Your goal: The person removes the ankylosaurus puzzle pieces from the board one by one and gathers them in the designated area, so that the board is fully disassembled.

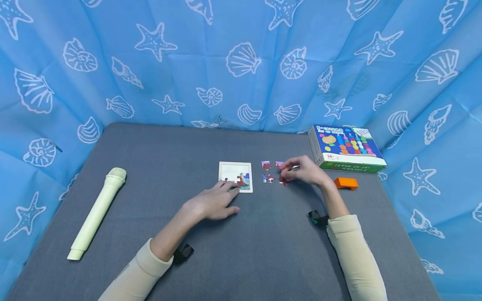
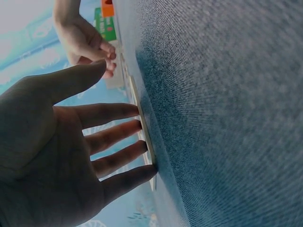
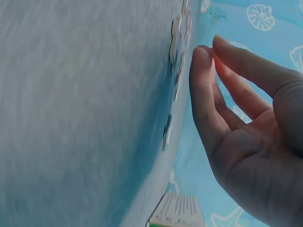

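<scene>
A square light puzzle tray (image 1: 249, 171) lies mid-table, partly filled with coloured pieces. My left hand (image 1: 214, 201) rests its fingertips on the tray's near edge, its fingers extended; the left wrist view shows the fingers (image 2: 119, 133) spread along the tray edge (image 2: 146, 132). Right of the tray lie several loose pieces, among them one at upper left (image 1: 265, 166) and one at lower left (image 1: 268, 178). Over the right-hand ones is my right hand (image 1: 306, 170), fingers bent loosely. In the right wrist view that hand (image 3: 246, 127) shows nothing held, beside loose pieces (image 3: 167, 133).
A blue and green toy box (image 1: 348, 149) stands at the back right, with an orange block (image 1: 346, 183) just in front of it. A pale green microphone-shaped object (image 1: 98, 213) lies at the left. Behind the grey table (image 1: 256, 251) hangs a blue curtain (image 1: 211, 79).
</scene>
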The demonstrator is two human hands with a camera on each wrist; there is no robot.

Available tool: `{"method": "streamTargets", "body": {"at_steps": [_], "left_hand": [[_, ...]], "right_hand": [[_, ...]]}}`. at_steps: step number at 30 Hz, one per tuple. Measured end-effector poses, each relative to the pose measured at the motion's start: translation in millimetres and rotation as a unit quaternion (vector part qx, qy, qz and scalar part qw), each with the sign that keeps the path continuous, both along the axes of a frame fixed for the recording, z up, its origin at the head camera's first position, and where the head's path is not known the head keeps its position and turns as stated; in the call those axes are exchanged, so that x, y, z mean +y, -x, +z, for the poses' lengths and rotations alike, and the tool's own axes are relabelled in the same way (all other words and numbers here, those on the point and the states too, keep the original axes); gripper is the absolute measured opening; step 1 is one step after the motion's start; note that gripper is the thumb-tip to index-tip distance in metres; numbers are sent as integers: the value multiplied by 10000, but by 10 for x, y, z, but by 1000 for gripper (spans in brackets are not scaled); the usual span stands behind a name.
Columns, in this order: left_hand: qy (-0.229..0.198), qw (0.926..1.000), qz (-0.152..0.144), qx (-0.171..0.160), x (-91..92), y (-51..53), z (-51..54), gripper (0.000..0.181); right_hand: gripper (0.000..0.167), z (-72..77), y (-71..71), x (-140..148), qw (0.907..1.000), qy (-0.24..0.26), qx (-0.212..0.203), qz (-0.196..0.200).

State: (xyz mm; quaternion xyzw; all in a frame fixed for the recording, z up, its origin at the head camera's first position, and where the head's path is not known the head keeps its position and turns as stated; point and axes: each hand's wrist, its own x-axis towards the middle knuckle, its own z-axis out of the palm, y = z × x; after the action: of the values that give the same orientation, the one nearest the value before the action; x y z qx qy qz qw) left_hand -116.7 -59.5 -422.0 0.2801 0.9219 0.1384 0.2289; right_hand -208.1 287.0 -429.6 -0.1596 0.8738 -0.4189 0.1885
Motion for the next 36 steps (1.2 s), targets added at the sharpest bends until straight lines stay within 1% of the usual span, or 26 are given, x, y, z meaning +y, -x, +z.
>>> {"method": "streamTargets", "body": {"at_steps": [5, 8, 10, 13, 16, 19, 20, 22, 26, 27, 30, 32, 36], "left_hand": [[-45, 9999, -55, 149, 4, -1, 15, 67], [-62, 9996, -115, 266, 13, 9, 4, 65], [-51, 9993, -138, 336, 25, 19, -10, 64], [85, 9990, -166, 400, 51, 34, -29, 66], [174, 9986, -192, 458, 78, 38, -20, 66], [146, 9982, -255, 514, 101, 32, 13, 66], [76, 9975, -316, 628, 103, 43, -28, 67], [-11, 9972, -395, 629, 115, 39, -18, 67], [-65, 9967, -580, 557, 135, 44, -36, 69], [-20, 9973, -583, 438, 143, 34, 5, 69], [36, 9970, -648, 418, 146, 43, -12, 69], [39, 9966, -673, 469, 144, 49, -18, 69], [9, 9968, -641, 471, 138, 52, -14, 68]], "right_hand": [[27, 13, -5, -143, 9994, 317, -46, 126], [26, 18, -5, -265, 9987, 466, -68, 180], [26, 17, -2, -357, 9984, 506, -58, 242], [26, 17, 6, -515, 9980, 521, -60, 366], [25, 14, 24, -682, 9969, 548, -92, 552], [25, 2, 59, -842, 9956, 590, -213, 695], [25, -11, 77, -889, 9952, 583, -247, 743], [24, -27, 109, -978, 9950, 506, -297, 812], [21, -55, 168, -1122, 9946, 230, -241, 985], [20, -53, 175, -1152, 9944, 154, -224, 1019], [18, -60, 196, -1219, 9937, -37, -168, 1108], [16, -59, 200, -1251, 9936, -141, -137, 1116], [14, -63, 203, -1281, 9934, -259, -59, 1118]]}}
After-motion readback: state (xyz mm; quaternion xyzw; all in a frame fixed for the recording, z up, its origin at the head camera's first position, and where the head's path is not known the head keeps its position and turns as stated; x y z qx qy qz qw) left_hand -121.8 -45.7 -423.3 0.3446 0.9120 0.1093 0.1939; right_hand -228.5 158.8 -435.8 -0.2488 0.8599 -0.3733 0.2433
